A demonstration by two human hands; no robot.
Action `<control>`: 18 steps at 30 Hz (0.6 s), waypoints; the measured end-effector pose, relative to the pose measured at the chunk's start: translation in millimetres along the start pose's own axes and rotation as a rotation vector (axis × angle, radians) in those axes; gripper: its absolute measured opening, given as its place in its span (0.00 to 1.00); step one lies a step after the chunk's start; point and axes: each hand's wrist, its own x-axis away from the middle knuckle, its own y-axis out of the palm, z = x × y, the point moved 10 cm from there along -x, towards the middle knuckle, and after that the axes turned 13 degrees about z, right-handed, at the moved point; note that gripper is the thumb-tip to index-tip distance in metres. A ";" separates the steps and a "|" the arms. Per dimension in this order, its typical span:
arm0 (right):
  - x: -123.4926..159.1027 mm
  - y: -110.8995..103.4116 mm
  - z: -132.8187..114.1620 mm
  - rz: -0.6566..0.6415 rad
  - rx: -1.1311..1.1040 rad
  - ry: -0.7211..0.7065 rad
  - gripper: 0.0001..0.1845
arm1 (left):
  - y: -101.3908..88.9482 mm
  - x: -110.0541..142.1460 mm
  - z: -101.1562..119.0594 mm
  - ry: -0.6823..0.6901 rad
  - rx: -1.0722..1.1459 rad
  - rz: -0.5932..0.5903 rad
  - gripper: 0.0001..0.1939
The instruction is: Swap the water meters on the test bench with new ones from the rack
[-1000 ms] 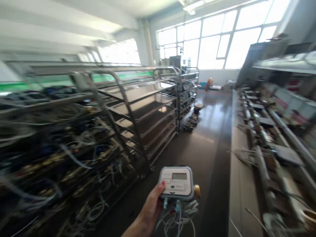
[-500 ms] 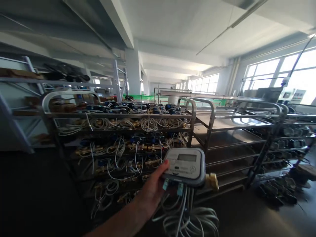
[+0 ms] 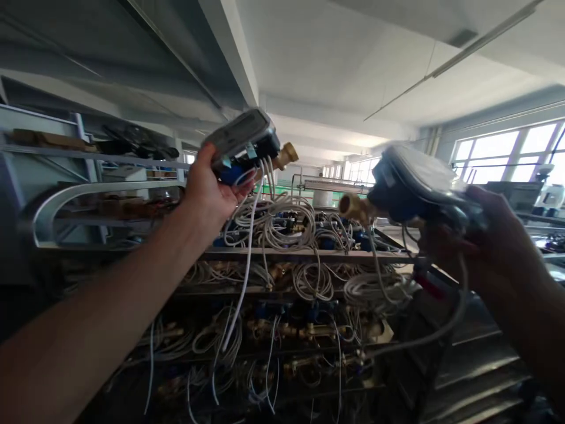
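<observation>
My left hand (image 3: 209, 188) is closed around the body of a meter (image 3: 242, 138) with a grey display housing, a blue underside and a brass pipe fitting pointing right. Its looped grey cables (image 3: 291, 221) dangle below it, over the rack's top shelf. On the right, my right hand (image 3: 481, 235) grips a second meter (image 3: 410, 182), blurred by motion, whose brass end points left. A coil of cable (image 3: 379, 288) hangs under this one too. Both meters are held in the air above the rack, apart from each other.
A metal rack (image 3: 309, 255) ahead carries several tiers of similar meters and coiled cables, some cable ends hanging over its edges. Its curved handle (image 3: 106, 191) rises at left. Shelving (image 3: 83, 154) with boxes stands at far left; another shelved rack (image 3: 477, 347) is at lower right.
My left hand has raised its meter up and to the left, tilting it. My right hand has come into view with a second meter. The rack now looks closer.
</observation>
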 end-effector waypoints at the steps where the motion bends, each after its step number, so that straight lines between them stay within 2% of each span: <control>1: -12.7 46.2 -1.6 -0.115 -0.030 0.002 0.21 | -3.8 -24.3 6.7 0.031 -0.027 0.005 0.28; 2: -26.0 84.6 -0.5 -0.189 -0.059 0.005 0.22 | -9.6 -46.2 10.5 0.050 -0.055 0.021 0.28; 4: -52.4 142.9 15.2 -0.270 -0.075 0.039 0.23 | -28.9 -82.2 9.4 0.057 -0.111 0.089 0.28; 6: -76.3 180.6 46.8 -0.285 -0.059 0.117 0.22 | -52.7 -108.1 -4.5 0.011 -0.194 0.141 0.29; 7: -87.1 192.4 66.1 -0.265 -0.048 0.165 0.20 | -65.9 -118.2 -14.6 -0.023 -0.251 0.161 0.29; 10: -112.5 208.6 126.2 -0.158 0.018 0.315 0.15 | -102.5 -142.9 -44.3 -0.120 -0.403 0.178 0.29; 13: -122.1 219.9 171.5 -0.198 0.109 0.423 0.14 | -125.7 -167.5 -59.1 -0.149 -0.491 0.166 0.27; 16: -128.0 219.7 192.7 -0.205 0.139 0.449 0.12 | -133.0 -187.3 -61.2 -0.117 -0.583 0.171 0.20; 18: -131.7 217.0 198.4 -0.195 0.153 0.440 0.12 | -126.2 -188.9 -64.4 -0.090 -0.579 0.154 0.16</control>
